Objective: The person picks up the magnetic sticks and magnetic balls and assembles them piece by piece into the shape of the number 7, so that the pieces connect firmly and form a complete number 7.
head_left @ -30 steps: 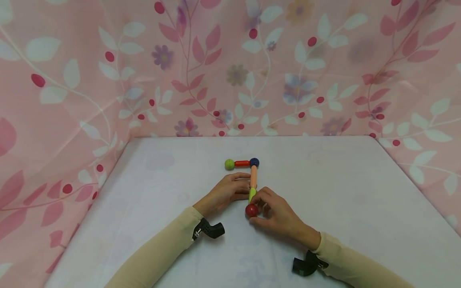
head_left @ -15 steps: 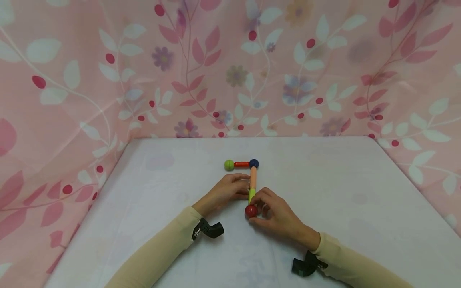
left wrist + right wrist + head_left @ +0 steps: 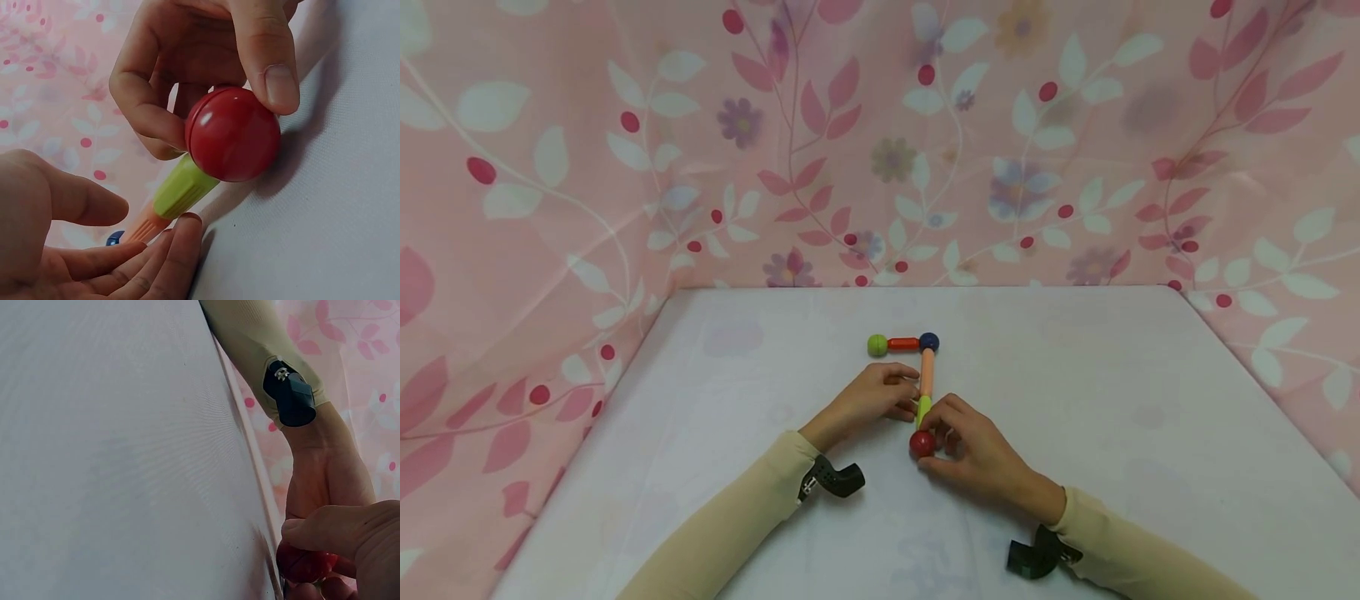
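Observation:
A toy chain of balls and rods lies on the white table. My right hand (image 3: 981, 450) pinches the red ball (image 3: 922, 443) at its near end between thumb and fingers. A yellow-green rod (image 3: 185, 190) runs from that ball into an orange rod (image 3: 927, 372), which meets a dark blue ball (image 3: 928, 342). From there a red rod (image 3: 903, 343) leads left to a lime green ball (image 3: 877, 344). My left hand (image 3: 874, 397) lies beside the orange and yellow-green rods, fingers loosely bent along their left side; its thumb stands apart from them in the left wrist view.
The white table (image 3: 1120, 400) ends at the back against a pink floral cloth (image 3: 970, 167), which also hangs at both sides. Black wrist cameras sit at the left cuff (image 3: 835, 477) and right cuff (image 3: 1037, 554).
My left fingertips have drawn back slightly from the rods. The right hand keeps its pinch on the red ball, and the chain holds its shape.

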Available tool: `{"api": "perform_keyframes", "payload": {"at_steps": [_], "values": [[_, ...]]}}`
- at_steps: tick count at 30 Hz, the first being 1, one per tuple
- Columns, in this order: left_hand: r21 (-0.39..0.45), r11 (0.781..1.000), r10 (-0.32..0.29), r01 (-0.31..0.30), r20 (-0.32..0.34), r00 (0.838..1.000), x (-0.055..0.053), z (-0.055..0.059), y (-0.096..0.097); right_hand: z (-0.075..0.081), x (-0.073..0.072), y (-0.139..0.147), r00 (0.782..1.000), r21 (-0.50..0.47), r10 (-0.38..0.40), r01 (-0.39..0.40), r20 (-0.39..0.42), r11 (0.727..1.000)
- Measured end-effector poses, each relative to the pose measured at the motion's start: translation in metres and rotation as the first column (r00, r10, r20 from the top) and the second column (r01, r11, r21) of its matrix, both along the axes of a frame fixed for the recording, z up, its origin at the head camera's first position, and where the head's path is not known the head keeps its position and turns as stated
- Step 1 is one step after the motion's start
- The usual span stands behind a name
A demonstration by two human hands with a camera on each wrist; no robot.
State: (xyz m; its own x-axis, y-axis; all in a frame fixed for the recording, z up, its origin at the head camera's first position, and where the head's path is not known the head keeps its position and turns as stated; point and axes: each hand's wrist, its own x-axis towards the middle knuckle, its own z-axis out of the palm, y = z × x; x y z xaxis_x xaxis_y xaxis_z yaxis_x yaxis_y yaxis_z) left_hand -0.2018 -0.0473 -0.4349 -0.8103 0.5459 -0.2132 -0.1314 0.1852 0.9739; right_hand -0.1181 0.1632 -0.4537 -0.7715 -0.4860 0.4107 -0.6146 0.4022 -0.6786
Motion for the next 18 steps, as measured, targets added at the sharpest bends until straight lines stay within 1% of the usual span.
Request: {"api": "perform_keyframes", "payload": {"at_steps": [7, 14, 16, 18], "values": [[-0.02, 1.0, -0.005, 0.004, -0.016, 1.0, -0.001, -0.002, 0.001, -0.001, -0.001, 0.001, 1.0, 0.009, 0.007, -0.007, 0.013, 1.0], [-0.052, 0.999, -0.012, 0.01, -0.038, 0.999, 0.0, 0.002, 0.002, -0.004, -0.002, 0.001, 1.0, 0.013, 0.012, -0.012, 0.005, 1.0], [-0.082, 0.996, -0.024, 0.019, -0.06, 0.998, -0.001, 0.004, 0.001, -0.004, -0.002, 0.001, 1.0, 0.016, 0.011, -0.012, 0.009, 1.0], [-0.127, 0.992, -0.041, 0.027, -0.111, 0.993, -0.002, 0.008, -0.001, -0.002, -0.002, 0.001, 1.0, 0.024, 0.012, -0.012, 0.012, 1.0]]}}
